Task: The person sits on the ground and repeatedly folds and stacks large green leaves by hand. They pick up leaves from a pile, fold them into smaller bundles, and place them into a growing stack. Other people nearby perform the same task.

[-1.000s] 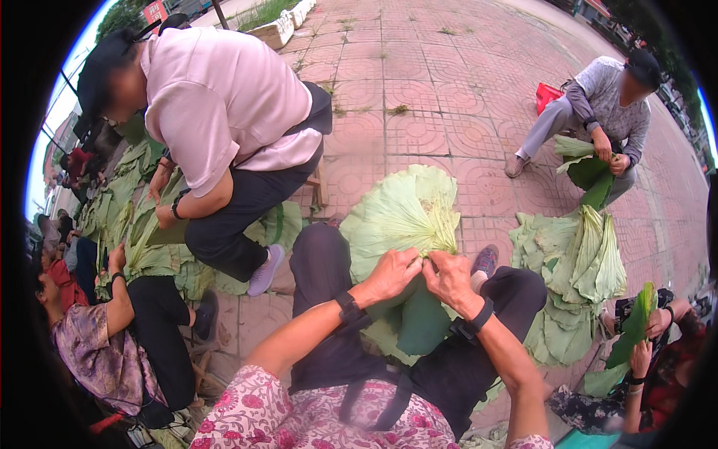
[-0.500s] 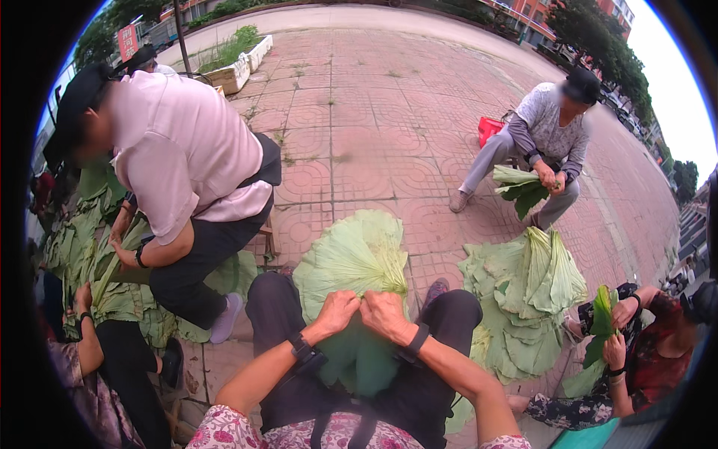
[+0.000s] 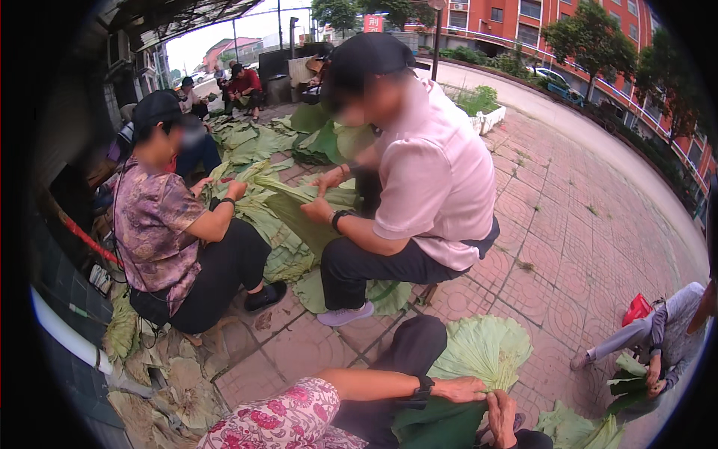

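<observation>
Near the lower edge, my left hand (image 3: 461, 389) is closed, its fingers pinching the gathered part of a lotus leaf. Close by on its right, my right hand (image 3: 501, 419) is closed at the same gathered spot, thumb and fingers pressed together. The pale green, fan-shaped lotus leaf (image 3: 482, 348) spreads out beyond my hands. A darker green leaf (image 3: 437, 428) hangs below them over my lap. Whether the two are one leaf or several layered ones I cannot tell. My fingers cover the spot where the folds meet.
Left of centre, a person in a pink shirt (image 3: 437, 161) and another in a patterned top (image 3: 161, 217) handle leaves by a large leaf pile (image 3: 277, 239). Dry brown leaves (image 3: 187, 389) lie lower left. More folded leaves (image 3: 576, 428) and a person with a red bag (image 3: 637, 309) are at right.
The view has swung left, so my hands now appear lower and farther right. Both still grip the lotus leaf. The co-workers on the left and their leaf pile have come into fuller view.
</observation>
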A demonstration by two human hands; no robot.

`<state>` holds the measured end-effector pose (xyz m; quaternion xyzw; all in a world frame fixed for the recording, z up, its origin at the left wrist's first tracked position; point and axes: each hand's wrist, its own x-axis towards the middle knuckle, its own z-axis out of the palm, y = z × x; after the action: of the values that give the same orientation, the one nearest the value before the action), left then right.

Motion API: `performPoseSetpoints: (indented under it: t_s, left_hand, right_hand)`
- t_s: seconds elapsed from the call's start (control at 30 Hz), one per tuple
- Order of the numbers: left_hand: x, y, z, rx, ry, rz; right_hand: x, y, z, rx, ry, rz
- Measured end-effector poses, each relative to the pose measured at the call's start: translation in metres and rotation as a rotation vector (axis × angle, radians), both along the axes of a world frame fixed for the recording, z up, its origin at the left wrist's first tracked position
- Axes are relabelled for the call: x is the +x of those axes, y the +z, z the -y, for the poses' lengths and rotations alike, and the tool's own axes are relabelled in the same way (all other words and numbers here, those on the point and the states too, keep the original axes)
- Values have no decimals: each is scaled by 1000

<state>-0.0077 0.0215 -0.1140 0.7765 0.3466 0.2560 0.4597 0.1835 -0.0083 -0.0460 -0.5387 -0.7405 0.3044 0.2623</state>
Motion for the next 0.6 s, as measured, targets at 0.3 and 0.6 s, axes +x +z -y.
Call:
performPoseSetpoints:
  t_s: [0.3,0.6]
  left_hand:
    - [3,3,10,33,-143,312]
    - [-22,45,20,-27,-430,486]
  right_hand:
    - [33,-12,20,-107,240,208]
    - [38,-60,18,-243,-46,-127]
